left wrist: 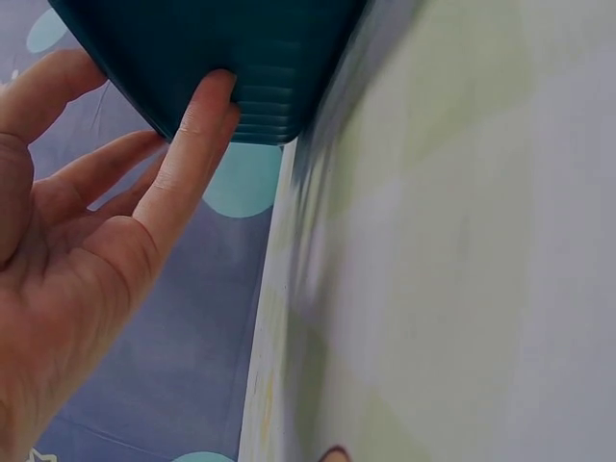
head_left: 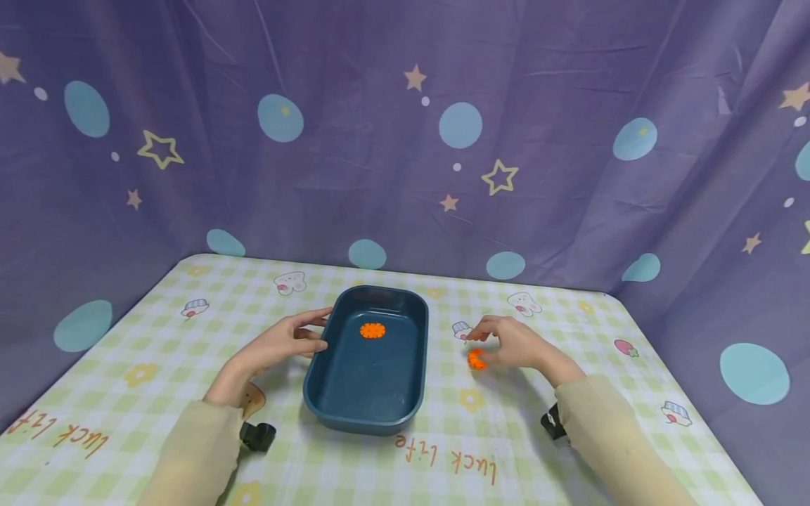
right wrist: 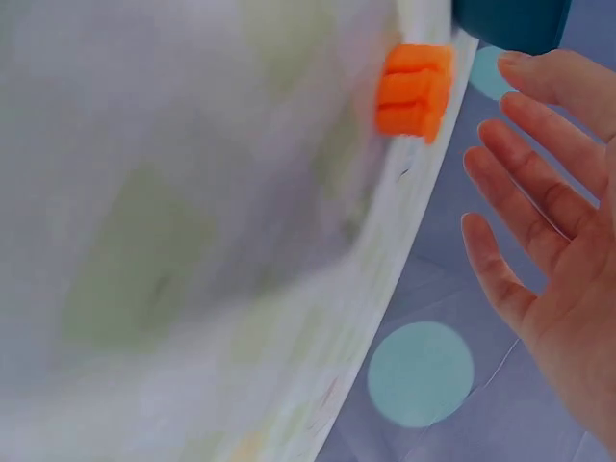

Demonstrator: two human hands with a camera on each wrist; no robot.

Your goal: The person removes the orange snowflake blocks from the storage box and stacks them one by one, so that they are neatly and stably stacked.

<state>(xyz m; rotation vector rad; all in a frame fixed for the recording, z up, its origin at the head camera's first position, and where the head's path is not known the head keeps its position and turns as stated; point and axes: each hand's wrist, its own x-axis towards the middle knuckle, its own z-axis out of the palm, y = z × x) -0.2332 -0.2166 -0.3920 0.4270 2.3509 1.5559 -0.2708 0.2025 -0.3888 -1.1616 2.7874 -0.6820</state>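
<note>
A dark teal rectangular tray (head_left: 367,383) rests on the table, an orange piece with a notched edge (head_left: 373,331) lying inside it toward the far end. At its left side is my left hand (head_left: 278,344), whose mostly straight fingers touch the tray's outer wall (left wrist: 260,58). To the right of the tray, a second orange notched piece (head_left: 477,359), thick and ridged from the side (right wrist: 414,93), sits on the tablecloth. My right hand (head_left: 512,342) hovers just beside and above it, partly covering it in the head view. Its fingers (right wrist: 525,192) are spread, apart from the piece, and hold nothing.
A green-and-white checked tablecloth (head_left: 209,351) with printed cartoons and lettering covers the table. Behind it hangs a purple curtain (head_left: 380,161) with stars and dots. A black wrist strap device (head_left: 257,436) sits at the left cuff, another (head_left: 554,423) at the right.
</note>
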